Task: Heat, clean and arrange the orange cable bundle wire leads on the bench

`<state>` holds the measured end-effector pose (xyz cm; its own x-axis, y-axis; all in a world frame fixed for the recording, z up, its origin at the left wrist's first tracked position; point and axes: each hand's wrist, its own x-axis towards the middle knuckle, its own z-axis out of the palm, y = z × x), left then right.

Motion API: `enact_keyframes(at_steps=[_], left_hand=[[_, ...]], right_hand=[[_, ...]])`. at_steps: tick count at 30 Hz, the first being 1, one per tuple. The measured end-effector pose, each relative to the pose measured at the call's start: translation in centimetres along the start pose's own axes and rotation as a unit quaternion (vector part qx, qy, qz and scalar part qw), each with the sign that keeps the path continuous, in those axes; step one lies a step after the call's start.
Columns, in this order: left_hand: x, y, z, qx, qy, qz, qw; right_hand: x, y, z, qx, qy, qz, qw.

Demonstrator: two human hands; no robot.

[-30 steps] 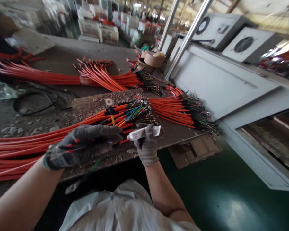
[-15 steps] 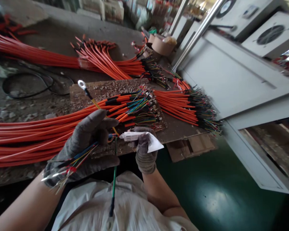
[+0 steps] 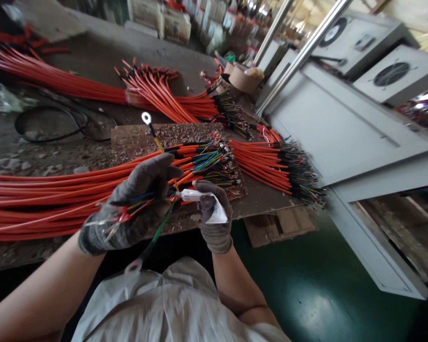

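My left hand [image 3: 137, 202], in a grey glove, is closed around the stripped end of an orange cable, its fingers partly hiding the wires. A yellow wire rises above it to a ring terminal [image 3: 146, 118]. A green wire [image 3: 160, 229] hangs below, with a blurred ring lug at its end. Thin coloured wires with red and silvery tips [image 3: 121, 217] fold back over the palm. My right hand [image 3: 217, 204], also gloved, grips a small white squeeze tube [image 3: 191, 195]. Its nozzle points left and appears to meet the wires where they fan out.
Orange cables [image 3: 57, 202] lie across the worktable, ends on a brown board [image 3: 135, 137]. More cable bundles [image 3: 262, 164] lie right and behind. A tape roll [image 3: 243, 80] sits at the back. A grey cabinet [image 3: 342, 118] and metal post [image 3: 303, 50] stand right, cardboard [image 3: 288, 225] below the table.
My left hand has closed more around the wires and shifted slightly right and up. The green wire's end has swung left. The tube stays at the wires, and the view has shifted slightly.
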<state>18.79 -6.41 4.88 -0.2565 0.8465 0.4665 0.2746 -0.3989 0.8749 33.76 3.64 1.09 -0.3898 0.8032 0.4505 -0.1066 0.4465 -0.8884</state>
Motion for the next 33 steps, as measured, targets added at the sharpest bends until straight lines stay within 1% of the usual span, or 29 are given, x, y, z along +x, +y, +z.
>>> enact_keyframes(at_steps=[1,3,5,8,10,12,15,17,18,21,22,23,24,26,28,31,33], left_hand=[[0.5,0.1,-0.1,-0.017,-0.003,-0.002,1.000],[1.6,0.3,-0.1,-0.017,-0.014,0.002,1.000],[2.6,0.4,-0.1,0.014,-0.013,0.013,1.000],[3.8,0.3,0.0,0.069,-0.002,0.013,0.998],[4.5,0.1,0.0,0.082,0.014,-0.002,0.997],[5.1,-0.3,-0.1,0.072,0.025,-0.028,0.997],[5.9,-0.7,-0.1,0.048,0.022,-0.060,0.997],[6.3,-0.8,-0.1,0.053,0.016,-0.057,0.997],[6.5,-0.8,-0.1,0.063,0.015,-0.051,0.997],[6.8,-1.0,0.0,0.072,0.017,-0.033,0.997],[6.9,-1.1,0.0,0.061,0.018,-0.030,0.998],[6.9,-1.2,0.0,0.047,0.016,-0.029,0.998],[7.0,-1.2,0.0,0.037,0.014,-0.028,0.999],[7.2,-1.3,0.0,0.043,0.020,-0.028,0.998],[7.5,-1.3,0.0,0.059,0.026,-0.032,0.997],[7.9,-1.2,0.2,0.079,0.022,-0.046,0.996],[8.1,-1.2,0.3,0.100,0.024,-0.054,0.993]], right_hand=[[0.3,0.0,0.1,0.010,-0.006,0.003,1.000],[1.0,0.1,0.2,0.007,-0.004,-0.018,1.000],[1.7,0.4,0.0,-0.004,-0.004,-0.034,0.999],[2.6,0.7,-0.3,-0.009,-0.030,-0.023,0.999],[3.0,0.7,-0.5,-0.021,-0.040,-0.022,0.999],[3.4,0.7,-0.5,-0.032,-0.041,-0.027,0.998],[4.0,0.8,-0.6,-0.023,-0.046,-0.019,0.998],[4.5,1.1,-0.6,-0.007,-0.043,0.005,0.999],[4.7,1.3,-0.7,0.000,-0.031,0.027,0.999],[5.1,1.7,-0.6,0.009,0.023,0.117,0.993],[5.1,1.7,-0.5,0.011,0.038,0.134,0.990],[5.0,1.6,-0.4,0.012,0.048,0.132,0.990],[4.8,1.5,-0.3,0.012,0.056,0.111,0.992],[4.3,1.3,0.0,0.001,0.056,0.041,0.998],[4.0,1.3,0.1,-0.017,0.029,-0.015,0.999],[3.9,1.4,-0.1,-0.046,-0.010,-0.053,0.998],[3.9,1.2,-0.3,-0.085,-0.038,-0.092,0.991]])
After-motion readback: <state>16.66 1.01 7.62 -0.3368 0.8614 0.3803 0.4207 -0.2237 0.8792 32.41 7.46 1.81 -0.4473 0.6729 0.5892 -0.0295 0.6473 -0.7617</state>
